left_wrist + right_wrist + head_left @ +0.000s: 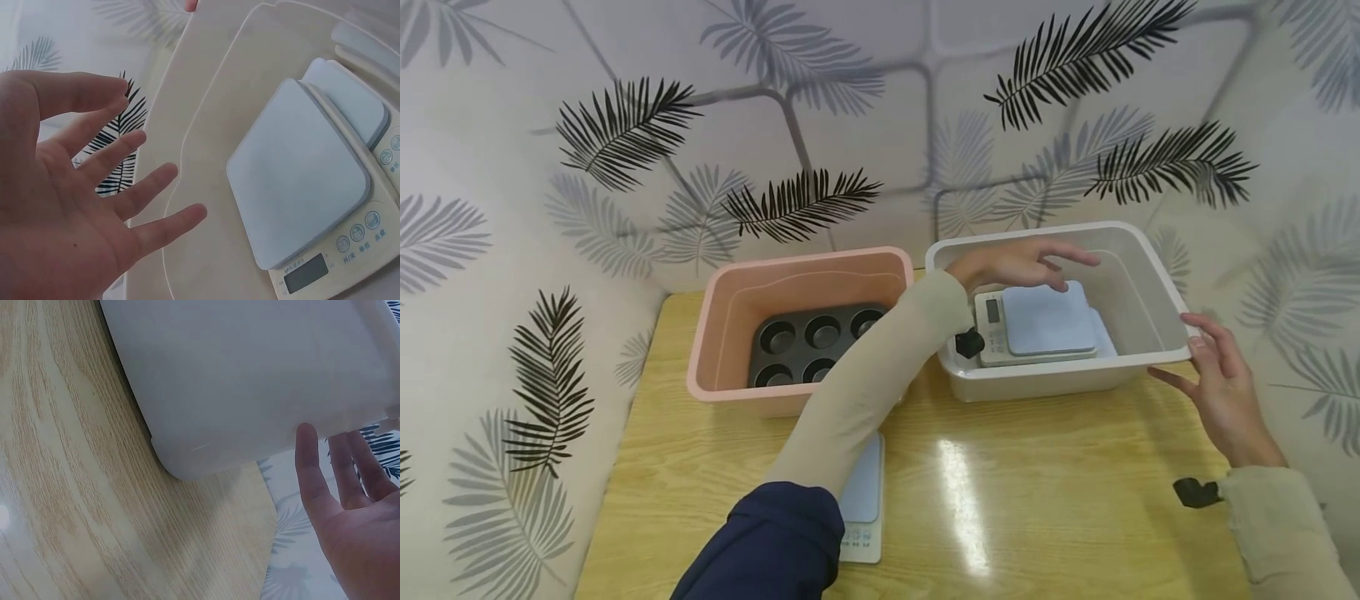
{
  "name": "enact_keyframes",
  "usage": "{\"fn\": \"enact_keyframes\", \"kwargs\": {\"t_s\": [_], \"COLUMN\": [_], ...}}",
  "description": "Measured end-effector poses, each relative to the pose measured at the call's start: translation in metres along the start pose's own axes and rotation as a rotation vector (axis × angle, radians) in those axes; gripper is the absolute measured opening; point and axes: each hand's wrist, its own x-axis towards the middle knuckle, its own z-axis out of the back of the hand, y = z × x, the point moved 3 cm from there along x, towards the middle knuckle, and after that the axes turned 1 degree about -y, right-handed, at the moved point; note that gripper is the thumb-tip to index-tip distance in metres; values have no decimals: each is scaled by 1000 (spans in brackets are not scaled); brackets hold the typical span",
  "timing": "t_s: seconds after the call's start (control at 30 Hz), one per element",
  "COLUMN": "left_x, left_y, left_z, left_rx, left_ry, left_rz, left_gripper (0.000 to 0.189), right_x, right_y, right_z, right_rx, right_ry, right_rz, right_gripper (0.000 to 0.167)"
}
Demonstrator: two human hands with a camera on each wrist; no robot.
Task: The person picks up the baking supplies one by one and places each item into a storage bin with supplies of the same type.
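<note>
On the wood-grained table (1037,492), a flat scale (862,492) lies nearest; beyond, the right hand (1228,400) grips a smooth white plastic bin (1037,386) by its rim; overlapping square-plated scales (1048,323) lie inside, below the left hand (1013,262), fingers spread, holding nothing.

white bin (1037,385) & pink bin (805,285) are smooth plastic, the scale (1048,321) too. muffin tin (800,335) looks matt metal. tbl (1060,475) is glossy wood w/ grain, sleeve (861,387) matt cloth.

The upper scale (1051,319) partly hides the lower scale (1106,335), a sleeve (857,408) the muffin pan (801,337).
</note>
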Motion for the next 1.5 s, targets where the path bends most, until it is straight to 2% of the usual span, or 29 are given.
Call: {"fn": "enact_keyframes", "kwargs": {"t_s": [0.2, 0.4, 0.63, 0.8, 0.93, 1.13, 1.33, 1.5], "left_x": [-13, -27, -51, -70, -83, -102, -127, -140], "left_y": [-1, -7, -15, -19, -24, -27, -20, -11], "left_z": [2, 3, 1, 1, -1, -9, -21, -25], "left_rx": [-20, -20, -50, -42, 9, 110, 236, 243], "left_ry": [-18, -36, -41, -63, -71, -81, -152, -198], "left_rz": [57, -7, -100, -89, -115, -211, -221, -224], "left_gripper": [56, 52, 50, 50, 48, 43, 39, 36], "right_x": [-1, -1, -1, 1, 0, -3, -4, -4], "right_y": [-1, -1, 2, 3, 1, -2, -2, 0], "right_z": [-2, -1, -1, -3, -2, 0, -3, -3], "right_rx": [28, 45, 92, 114, 121, 134, 124, 97], "right_ry": [8, 22, 41, 46, 33, 34, 39, 20], "right_rz": [7, 19, 43, 52, 47, 47, 44, 22], "right_gripper": [45, 46, 46, 46, 44, 45, 45, 45]}}
